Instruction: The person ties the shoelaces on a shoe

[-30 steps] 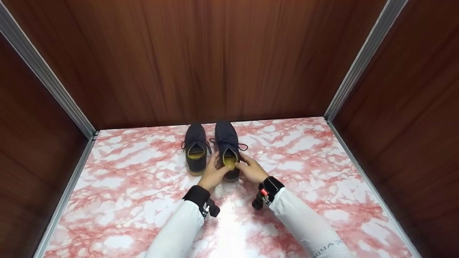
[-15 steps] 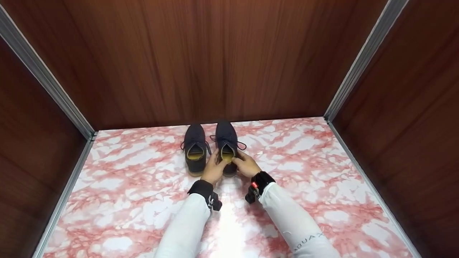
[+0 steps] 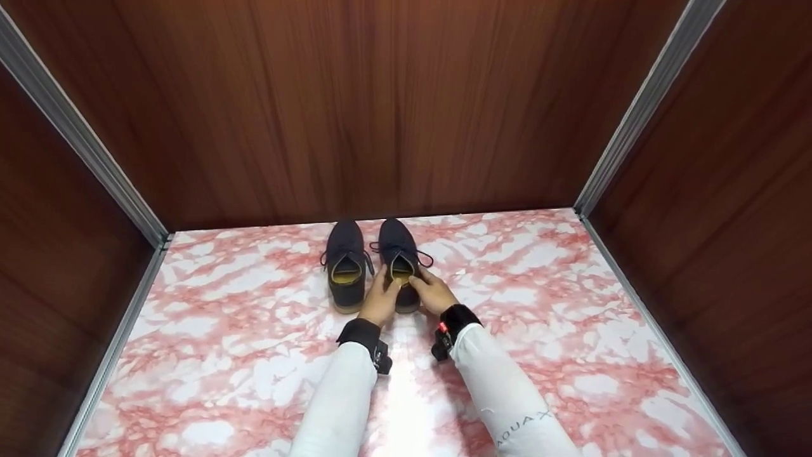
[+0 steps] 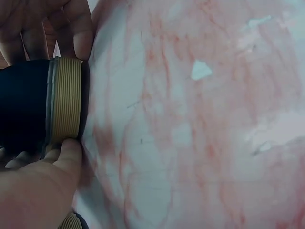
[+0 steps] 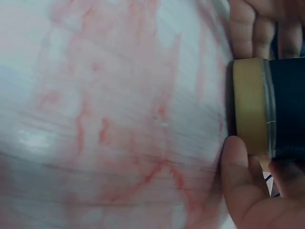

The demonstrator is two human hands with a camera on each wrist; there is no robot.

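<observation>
Two dark navy lace-up shoes with yellow insoles stand side by side, toes toward the back wall. My left hand (image 3: 379, 303) and right hand (image 3: 436, 294) hold the right-hand shoe (image 3: 393, 237) from its two sides near the heel. Both thumbs bend over the collar while the other fingers lie along the outside. In the wrist views, fingertips of both hands sit at the edges of its tan heel sole (image 4: 67, 95), close to the floor. The other shoe (image 3: 346, 238) stands just left of my left hand, its toe level with the held one.
Pink-and-white marbled flooring (image 3: 222, 355) spreads around the shoes. A brown wood-look back wall (image 3: 393, 114) rises right beyond the toes. Side walls with grey metal corner strips (image 3: 634, 114) enclose the floor left and right.
The held shoe has shifted slightly left and come down a little, its heel now level with the other shoe's heel. Both hands moved with it; the other shoe stayed put.
</observation>
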